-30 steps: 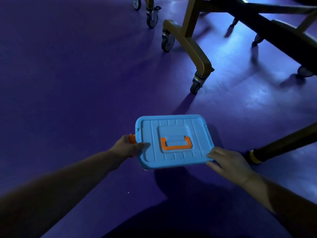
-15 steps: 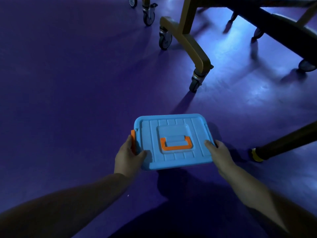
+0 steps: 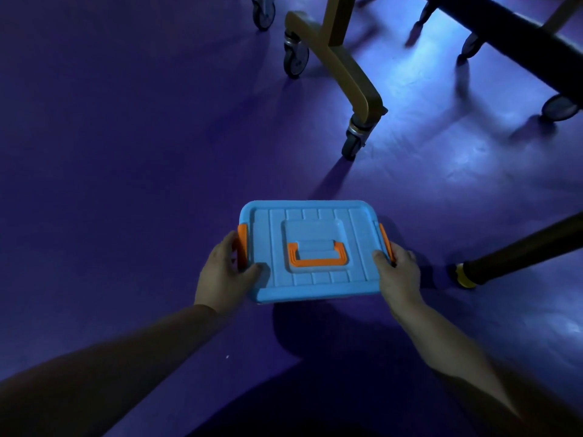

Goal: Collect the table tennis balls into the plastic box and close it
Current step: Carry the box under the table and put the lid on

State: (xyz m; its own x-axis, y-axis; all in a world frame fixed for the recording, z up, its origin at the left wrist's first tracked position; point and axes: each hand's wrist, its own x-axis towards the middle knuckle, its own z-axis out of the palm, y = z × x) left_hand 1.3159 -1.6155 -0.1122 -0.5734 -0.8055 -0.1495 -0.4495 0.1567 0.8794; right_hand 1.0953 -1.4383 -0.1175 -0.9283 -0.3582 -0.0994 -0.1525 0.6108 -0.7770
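1. Two hands hold the blue plastic box (image 3: 268, 247) by its short sides, out in front of the person over the purple floor (image 3: 126, 152). I cannot tell whether its base touches the floor.
2. Lid (image 3: 356, 244) sits on the box. Its top is ribbed, with an orange handle (image 3: 315, 263) lying flat in the centre recess.
3. Left hand (image 3: 220, 275): grip clamped on the box's left edge, thumb on the lid, palm against the orange left latch (image 3: 242, 244).
4. Right hand (image 3: 399, 275): grip clamped on the right edge, thumb on the lid, fingers over the orange right latch (image 3: 385, 244).
5. Edges: the box's far edge lies near a caster (image 3: 353, 140) of a golden frame leg (image 3: 347, 67). A dark pole (image 3: 517, 247) with a yellow band (image 3: 462, 275) ends near the right hand.
6. Open floor lies to the left and far left.
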